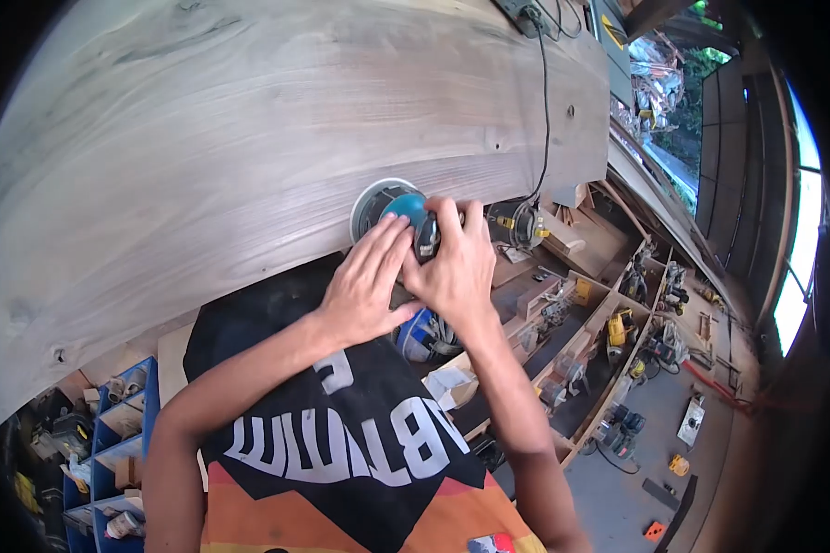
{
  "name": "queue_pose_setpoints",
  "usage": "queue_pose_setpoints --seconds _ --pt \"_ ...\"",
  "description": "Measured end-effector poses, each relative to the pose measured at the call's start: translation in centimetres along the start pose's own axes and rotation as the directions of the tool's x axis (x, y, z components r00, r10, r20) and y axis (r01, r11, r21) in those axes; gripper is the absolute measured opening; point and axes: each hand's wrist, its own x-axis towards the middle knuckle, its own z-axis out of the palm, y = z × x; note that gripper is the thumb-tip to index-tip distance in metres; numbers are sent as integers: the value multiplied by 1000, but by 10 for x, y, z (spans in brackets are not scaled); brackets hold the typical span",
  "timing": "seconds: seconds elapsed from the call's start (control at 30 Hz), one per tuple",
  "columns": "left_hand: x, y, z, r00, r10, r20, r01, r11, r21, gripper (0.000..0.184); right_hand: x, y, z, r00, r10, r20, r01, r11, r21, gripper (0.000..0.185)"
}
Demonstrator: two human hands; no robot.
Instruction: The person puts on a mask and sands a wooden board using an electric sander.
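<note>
Most of the view was taken up by a pale wood slab [249, 175], its far L end cut off by the dark lens rim. Below, on the R, a divided wooden tray [609, 387] was filled w/ assorted tools, incl. a yellow tool [621, 332] in one compt; most of the rest couldn't be ID'd due to blur. At bottom L, a blue rack [152, 396] was cut off by the frame; short cylinders [129, 382] were held in an upper compt, a small jar [123, 525] in a lower one.

A teal-topped sander [404, 208] was set at the slab's near edge, pale disc rim showing, underside hidden. Its round head was pointed L, w/ the long axis run approx. L–R, roughly along that edge. Just R of it, a black-and-yellow motor body [510, 224] was seen; whether the two were joined couldn't be told, the join being covered by the R hand [461, 258]. That hand was curled round the sander's black grip. The L hand [364, 286] was laid over the teal top, fingers nearly straight & together, thumb spread, nothing enclosed. A thin cord [544, 111] was draped across the slab down to the motor body.
</note>
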Motion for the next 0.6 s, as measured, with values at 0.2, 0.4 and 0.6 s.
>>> queue_pose_setpoints --seconds 0.2,0.4,0.6 --pt "49 -16 18 984 6 -179 15 993 119 81 36 3 -4 997 66 -48 -67 998 -11 42" --pt "37 -20 19 975 -28 -219 58 990 132 57 19 -6 -8 997 47 57 -47 999 1 43" --pt "39 -16 7 966 -68 -248 99 988 118 50 28 -13 -9 998 -23 62 24 1000 -19 46"
